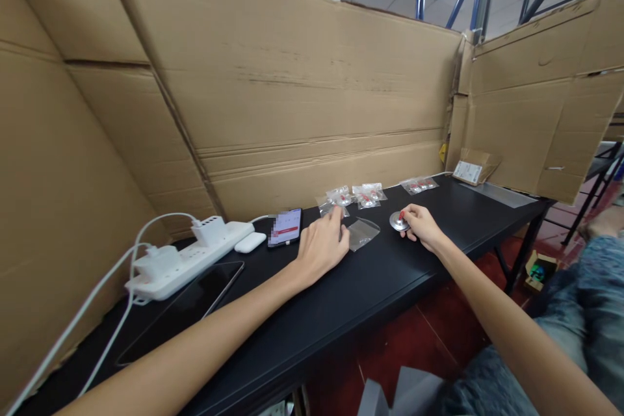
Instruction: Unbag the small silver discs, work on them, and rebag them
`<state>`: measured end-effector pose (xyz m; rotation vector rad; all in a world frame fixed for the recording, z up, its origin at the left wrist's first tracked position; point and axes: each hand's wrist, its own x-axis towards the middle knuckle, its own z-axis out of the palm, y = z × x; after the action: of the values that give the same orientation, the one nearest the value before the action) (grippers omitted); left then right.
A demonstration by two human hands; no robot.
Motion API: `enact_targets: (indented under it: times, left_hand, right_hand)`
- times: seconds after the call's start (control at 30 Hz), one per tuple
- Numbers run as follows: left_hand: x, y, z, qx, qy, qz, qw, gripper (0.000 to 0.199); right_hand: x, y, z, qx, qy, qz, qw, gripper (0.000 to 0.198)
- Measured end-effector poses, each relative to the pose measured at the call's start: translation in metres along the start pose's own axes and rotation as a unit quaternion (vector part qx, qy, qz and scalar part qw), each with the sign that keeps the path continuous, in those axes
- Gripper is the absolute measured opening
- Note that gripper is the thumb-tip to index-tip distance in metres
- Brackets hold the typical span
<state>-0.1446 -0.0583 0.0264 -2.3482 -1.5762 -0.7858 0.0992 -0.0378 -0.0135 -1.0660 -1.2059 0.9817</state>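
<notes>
My right hand (423, 227) pinches a small silvery metal disc (397, 223) by its red knob, just above the black table. The disc looks like a little lid. Across from it, my left hand (322, 240) rests palm down, thumb and index finger apart. A flat clear plastic bag (363, 234) lies at the left thumb's side; whether the thumb touches it I cannot tell. Beyond the left fingers, clear packets (368, 195) with red and silvery pieces lie by the cardboard wall. Another such packet (419, 185) is farther right.
To the left are a white power strip (195, 259) with plugged chargers and cables, a white case (250, 243), a lit phone (285, 227) and a dark tablet (195, 302). Cardboard walls (312, 91) border the table. A labelled brown package (474, 168) lies in the far right corner.
</notes>
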Motion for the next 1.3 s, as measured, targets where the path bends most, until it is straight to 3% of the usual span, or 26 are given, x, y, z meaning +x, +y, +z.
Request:
enact_targets:
  times: [0.13,0.27,0.47,0.7,0.83,0.93,1.0,1.13,1.2,1.3]
  left_hand:
    - [-0.002,0.018,-0.003,-0.040,0.034,0.139,0.989,0.028]
    - [0.005,0.044,0.015,-0.123,0.021,0.241,0.963,0.037]
    - [0.027,0.060,0.045,-0.173,-0.006,0.282,0.944,0.042]
    - [0.027,0.057,0.051,-0.183,0.007,0.283,0.941,0.042]
    - [0.027,0.059,0.049,-0.242,0.021,0.274,0.930,0.039]
    - [0.027,0.060,0.045,-0.295,0.020,0.271,0.916,0.035]
    - [0.027,0.060,0.043,-0.320,0.017,0.269,0.908,0.032]
    - [0.028,0.057,0.043,-0.338,-0.006,0.268,0.902,0.022]
    - [0.029,0.055,0.045,-0.336,-0.024,0.271,0.902,0.018]
    - [0.030,0.054,0.049,-0.326,-0.046,0.281,0.901,0.013]
  right_hand:
    - [-0.002,-0.001,0.001,0.000,-0.013,-0.004,1.000,0.018]
    - [-0.005,-0.002,0.003,-0.036,-0.044,-0.027,0.998,0.022]
    - [-0.009,-0.005,0.003,-0.043,-0.055,-0.046,0.997,0.024]
    - [-0.010,-0.009,-0.009,0.031,-0.082,-0.025,0.996,0.035]
    - [-0.006,-0.006,-0.020,0.026,0.010,-0.020,0.999,0.030]
    - [0.001,-0.002,-0.023,-0.085,0.082,-0.041,0.992,0.018]
    - [0.005,-0.001,-0.023,-0.224,0.086,-0.079,0.967,0.014]
    - [0.008,-0.004,-0.021,-0.476,0.087,-0.126,0.866,0.019]
    - [0.006,-0.007,-0.020,-0.537,0.098,-0.102,0.832,0.021]
    - [-0.001,-0.011,-0.018,-0.566,0.116,-0.094,0.811,0.021]
